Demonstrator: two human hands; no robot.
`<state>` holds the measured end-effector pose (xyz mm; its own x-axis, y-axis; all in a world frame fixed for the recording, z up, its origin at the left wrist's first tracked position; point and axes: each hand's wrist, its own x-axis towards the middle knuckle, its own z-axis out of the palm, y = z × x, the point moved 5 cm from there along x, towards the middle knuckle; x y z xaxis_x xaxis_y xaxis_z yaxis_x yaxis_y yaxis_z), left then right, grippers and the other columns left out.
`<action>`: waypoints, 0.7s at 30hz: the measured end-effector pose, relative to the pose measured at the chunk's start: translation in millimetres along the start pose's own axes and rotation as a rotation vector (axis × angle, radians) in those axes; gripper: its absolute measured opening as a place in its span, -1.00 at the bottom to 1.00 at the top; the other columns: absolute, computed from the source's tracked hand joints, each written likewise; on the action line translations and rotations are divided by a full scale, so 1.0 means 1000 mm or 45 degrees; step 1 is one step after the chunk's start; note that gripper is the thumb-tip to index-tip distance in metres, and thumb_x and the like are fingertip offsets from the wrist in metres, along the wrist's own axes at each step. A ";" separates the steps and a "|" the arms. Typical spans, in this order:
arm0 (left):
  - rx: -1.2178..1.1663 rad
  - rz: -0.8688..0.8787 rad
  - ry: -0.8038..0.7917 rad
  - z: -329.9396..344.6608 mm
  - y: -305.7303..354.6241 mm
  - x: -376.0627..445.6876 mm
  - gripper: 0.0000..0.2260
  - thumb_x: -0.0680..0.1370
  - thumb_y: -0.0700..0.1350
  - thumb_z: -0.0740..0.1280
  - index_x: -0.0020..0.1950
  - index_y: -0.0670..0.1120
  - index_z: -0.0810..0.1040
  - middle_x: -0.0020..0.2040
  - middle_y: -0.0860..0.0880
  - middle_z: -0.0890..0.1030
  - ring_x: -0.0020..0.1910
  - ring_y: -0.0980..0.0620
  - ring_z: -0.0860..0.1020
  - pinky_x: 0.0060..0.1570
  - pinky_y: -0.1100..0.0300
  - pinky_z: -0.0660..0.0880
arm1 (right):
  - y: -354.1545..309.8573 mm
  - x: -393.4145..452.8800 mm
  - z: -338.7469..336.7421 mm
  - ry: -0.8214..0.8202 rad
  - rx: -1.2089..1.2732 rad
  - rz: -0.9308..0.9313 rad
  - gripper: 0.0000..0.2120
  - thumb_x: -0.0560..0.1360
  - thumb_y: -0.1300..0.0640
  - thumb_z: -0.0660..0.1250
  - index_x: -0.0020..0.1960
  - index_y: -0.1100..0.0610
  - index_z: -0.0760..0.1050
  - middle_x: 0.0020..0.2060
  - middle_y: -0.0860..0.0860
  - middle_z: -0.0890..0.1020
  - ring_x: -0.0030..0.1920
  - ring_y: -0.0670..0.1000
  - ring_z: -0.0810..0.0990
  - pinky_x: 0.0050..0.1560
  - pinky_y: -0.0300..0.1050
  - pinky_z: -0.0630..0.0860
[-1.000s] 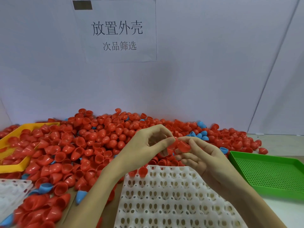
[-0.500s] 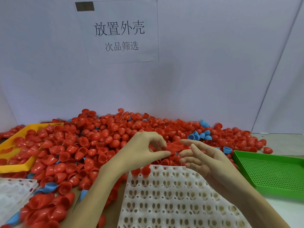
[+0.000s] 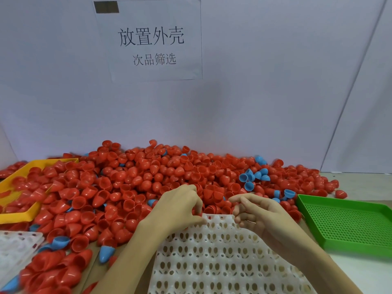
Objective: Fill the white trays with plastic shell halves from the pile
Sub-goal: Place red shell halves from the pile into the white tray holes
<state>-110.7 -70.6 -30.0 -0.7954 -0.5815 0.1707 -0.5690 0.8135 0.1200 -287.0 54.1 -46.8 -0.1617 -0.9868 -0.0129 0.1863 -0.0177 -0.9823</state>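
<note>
A big pile of red shell halves (image 3: 131, 183), with a few blue ones (image 3: 252, 177) mixed in, covers the table's far side. In front of it lies a white tray (image 3: 222, 262) with rows of open sockets. My left hand (image 3: 180, 209) is at the tray's far left corner, fingers curled down around a red shell half (image 3: 193, 212) that shows only as a sliver between them. My right hand (image 3: 261, 215) hovers over the tray's far right edge with fingers loosely curled and nothing in them.
A green perforated tray (image 3: 350, 225) sits at the right. A yellow tray (image 3: 19, 217), partly buried in red shells, is at the left. Part of a second white tray (image 3: 14, 249) shows at the lower left. A paper sign (image 3: 150, 39) hangs on the back wall.
The red shell half passed from my right hand's fingertips to my left hand. Both hands then dropped toward the tray's far edge and drew apart.
</note>
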 end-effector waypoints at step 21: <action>-0.140 -0.169 0.106 0.036 -0.029 0.017 -0.42 0.70 0.29 -0.08 0.58 0.06 0.40 0.69 0.15 0.13 0.64 0.18 0.07 0.57 0.10 0.01 | 0.006 -0.004 0.008 -0.049 -0.012 0.061 -0.73 0.68 0.09 0.30 0.17 0.24 0.69 -0.08 0.17 0.68 -0.10 0.06 0.67 -0.06 -0.17 0.62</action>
<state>-115.1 -103.6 -65.4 -0.6922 -0.6854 0.2259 -0.6381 0.7275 0.2521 -277.8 56.7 -51.6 -0.1150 -0.9919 -0.0531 0.1840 0.0313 -0.9824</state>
